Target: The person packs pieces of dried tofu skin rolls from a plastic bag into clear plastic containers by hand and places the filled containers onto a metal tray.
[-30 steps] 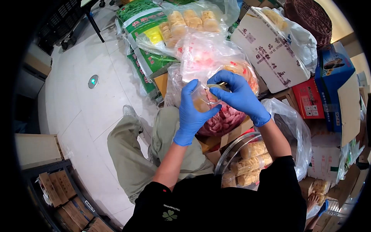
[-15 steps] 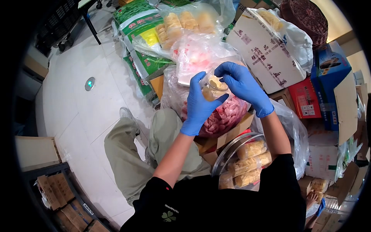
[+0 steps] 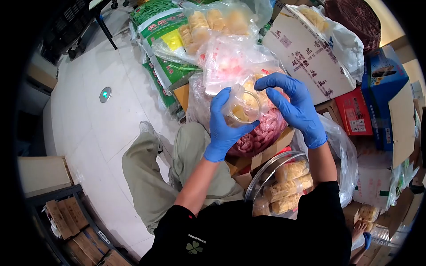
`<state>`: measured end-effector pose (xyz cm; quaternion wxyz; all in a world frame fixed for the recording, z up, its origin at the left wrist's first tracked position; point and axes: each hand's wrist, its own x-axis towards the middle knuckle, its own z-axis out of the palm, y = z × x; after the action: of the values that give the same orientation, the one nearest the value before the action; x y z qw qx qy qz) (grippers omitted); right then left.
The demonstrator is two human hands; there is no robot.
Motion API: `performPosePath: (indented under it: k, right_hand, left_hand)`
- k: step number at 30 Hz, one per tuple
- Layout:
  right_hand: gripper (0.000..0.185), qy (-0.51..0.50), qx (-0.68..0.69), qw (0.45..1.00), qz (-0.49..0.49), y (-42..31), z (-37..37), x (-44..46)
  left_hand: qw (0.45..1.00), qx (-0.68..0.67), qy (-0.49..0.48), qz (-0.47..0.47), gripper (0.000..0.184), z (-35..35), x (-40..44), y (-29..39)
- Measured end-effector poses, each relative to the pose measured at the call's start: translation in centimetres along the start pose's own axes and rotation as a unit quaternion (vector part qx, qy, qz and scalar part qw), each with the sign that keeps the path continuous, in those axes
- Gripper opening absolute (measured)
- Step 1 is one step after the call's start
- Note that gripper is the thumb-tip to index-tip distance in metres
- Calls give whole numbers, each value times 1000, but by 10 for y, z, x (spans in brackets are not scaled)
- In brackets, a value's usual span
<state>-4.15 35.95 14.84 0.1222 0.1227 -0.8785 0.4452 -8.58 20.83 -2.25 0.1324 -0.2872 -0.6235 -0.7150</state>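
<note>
- Round tub (image 3: 250,188): nearest the body, at five o'clock from the clear cup (image 3: 242,110); several yellow rolls (image 3: 288,186) lie in it.
- Left hand (image 3: 224,131), gloved in blue: at seven o'clock from the cup. Grip: closed around the cup wall, thumb and fingers on opposite sides.
- Clear cup: in the left hand, in front of the wearer. Held tilted, one round end turned up towards the wearer; yellowish content shows through.
- Right hand (image 3: 296,108), gloved in blue: at three o'clock, beside the cup. Grip: released, fingers curved and parted from the thumb.
- Bag of pink pieces (image 3: 264,133): just beyond and below the cup, at five o'clock, beside a cardboard flap (image 3: 273,150).
- White printed carton (image 3: 310,53): farther out, at two o'clock, tilted.
- Clear bag of yellow packs (image 3: 215,23): at eleven o'clock, beside green sacks (image 3: 162,24); the sacks sit towards ten.
</note>
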Motion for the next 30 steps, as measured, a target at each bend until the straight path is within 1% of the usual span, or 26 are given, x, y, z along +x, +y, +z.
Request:
performPosePath:
  k: [2,4,6,8,9,10,12,13,14,15,16,17,18,19,20,22,24,26,28,29,30]
  right_hand:
    - [18,-1,1,1000,14,-1,1,-5]
    - [18,25,-88,996,-10,6,-1,-7]
    - [21,23,-79,997,2,6,2,-12]
    - [27,-43,-39,998,0,3,3,-11]
    - [34,-81,-36,996,3,3,5,-13]
    - [34,-81,-34,996,7,6,11,-17]
    - [36,-138,-163,976,-49,15,21,-20]
    - [44,-219,-181,958,-47,18,23,-19]
    - [44,-221,-183,957,-43,19,28,-23]
    - [48,-251,-207,945,-28,20,34,-28]
    - [51,-277,-234,932,-17,23,41,-29]
    - [55,-291,-257,921,-5,27,52,-32]
    - [55,-292,-256,922,-5,31,55,-33]
    - [55,-303,-222,927,-1,36,57,-33]
    - [55,-314,-188,931,2,39,60,-33]
    - [53,-312,-162,936,-11,48,61,-38]
    - [51,-310,-133,941,-23,45,59,-39]
    - [44,-243,-140,957,71,28,51,-34]
    - [43,-262,-124,955,64,18,54,-28]
    - [42,-280,-109,952,58,16,55,-27]
    - [42,-279,-109,952,61,26,61,-31]
  left_hand:
    - [1000,-3,3,31,98,-2,0,3]
    - [999,13,1,36,98,-4,1,-3]
    - [999,30,-3,28,98,-10,-8,-4]
    - [999,43,9,6,99,-12,-7,-10]
    - [1000,10,17,7,97,-11,-7,-9]
    - [1000,10,15,3,97,-13,-11,-8]
    - [998,-2,-18,-58,95,-15,-14,-9]
    - [999,-7,-14,-51,95,-15,-10,-16]
    - [998,-10,-34,-51,93,-17,-15,-21]
    - [997,-12,-51,-52,92,-18,-21,-23]
    - [998,-14,-48,-50,92,-17,-17,-19]
    - [997,9,-77,-22,90,-20,-16,-14]
    - [994,33,-107,4,88,-24,-16,-10]
    - [992,58,-108,34,86,-24,-16,-8]
    - [992,59,-107,33,86,-26,-16,-6]
    - [984,88,-135,81,85,-29,-16,-3]
    - [984,90,-140,66,87,-32,-15,1]
    - [984,91,-144,52,88,-34,-16,0]
    - [989,79,-116,50,90,-33,-17,-5]
    - [989,78,-117,50,90,-33,-19,-7]
    - [982,105,-144,63,90,-33,-21,-6]
